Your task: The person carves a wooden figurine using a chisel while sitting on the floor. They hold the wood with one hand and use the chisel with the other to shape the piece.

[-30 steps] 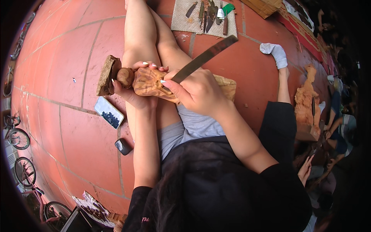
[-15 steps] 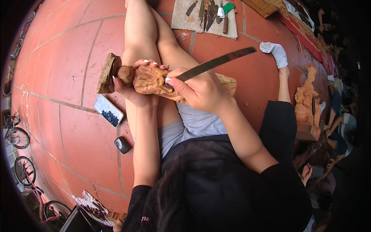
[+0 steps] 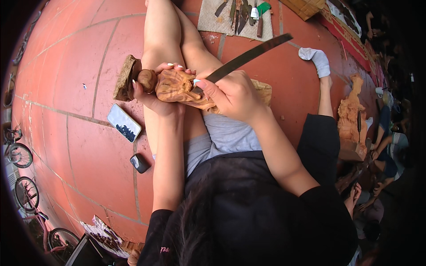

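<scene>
A carved wooden figure (image 3: 174, 87) with a round head and a rough, bark-edged base lies across my lap. My left hand (image 3: 162, 105) is wrapped round it from below near the head, with fingertips showing over its far side. In my right hand (image 3: 237, 98) is a long, flat, slightly curved metal carving blade (image 3: 254, 55), gripped close to its lower end. Its free end slants up to the right, away from the figure. The working tip is hidden by my right fingers, which rest at the carved folds, so I cannot tell whether it touches the wood.
Several carving tools lie on a pale mat (image 3: 213, 23) at the far side of the red tiled floor. A phone (image 3: 124, 123) and a small black case (image 3: 140, 163) lie left of my legs. Another wooden carving (image 3: 353, 115) stands at the right, near other people. Bicycles line the left rim.
The blade's free end has swung upward, so it slants more steeply. The figure and both hands have shifted slightly, the figure a little to the right and its base end farther away.
</scene>
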A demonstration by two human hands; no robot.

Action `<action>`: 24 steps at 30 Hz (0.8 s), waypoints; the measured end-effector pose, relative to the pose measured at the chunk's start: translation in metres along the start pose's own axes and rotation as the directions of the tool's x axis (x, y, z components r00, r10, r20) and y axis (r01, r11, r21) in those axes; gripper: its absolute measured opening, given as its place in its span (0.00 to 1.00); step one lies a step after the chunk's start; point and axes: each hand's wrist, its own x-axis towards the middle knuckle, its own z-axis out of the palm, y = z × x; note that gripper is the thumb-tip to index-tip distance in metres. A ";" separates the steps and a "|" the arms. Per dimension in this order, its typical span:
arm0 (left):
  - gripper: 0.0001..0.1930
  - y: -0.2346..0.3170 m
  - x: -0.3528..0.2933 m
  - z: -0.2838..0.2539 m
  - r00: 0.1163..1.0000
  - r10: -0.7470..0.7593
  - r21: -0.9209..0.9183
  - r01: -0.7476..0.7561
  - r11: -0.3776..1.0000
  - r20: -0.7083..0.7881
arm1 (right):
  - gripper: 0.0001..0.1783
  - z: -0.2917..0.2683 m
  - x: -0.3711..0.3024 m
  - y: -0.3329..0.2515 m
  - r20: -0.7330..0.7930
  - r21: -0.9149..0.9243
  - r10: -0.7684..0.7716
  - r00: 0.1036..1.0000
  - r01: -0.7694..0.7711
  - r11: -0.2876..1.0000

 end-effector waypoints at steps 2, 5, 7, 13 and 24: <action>0.44 0.002 -0.005 -0.002 1.000 -0.001 0.036 0.001 0.999 0.005 | 0.06 0.003 -0.002 -0.001 -0.001 -0.002 -0.053 0.999 0.053 0.999; 0.44 0.004 -0.008 -0.003 1.000 -0.019 -0.033 0.019 0.999 -0.004 | 0.07 0.006 -0.006 -0.003 0.025 0.065 -0.006 1.000 0.004 0.998; 0.44 0.006 -0.008 -0.002 0.999 0.003 0.030 -0.001 1.000 -0.052 | 0.08 0.008 -0.008 -0.004 0.031 0.083 0.036 0.999 -0.038 0.996; 0.44 0.009 -0.014 0.000 0.999 0.010 0.037 -0.008 0.999 -0.050 | 0.08 0.010 -0.011 -0.008 0.052 0.113 0.061 0.997 -0.067 0.991; 0.45 0.006 -0.011 0.009 0.997 0.016 0.060 -0.012 0.998 -0.070 | 0.11 -0.003 -0.007 -0.008 0.149 0.156 0.331 0.932 -0.353 0.923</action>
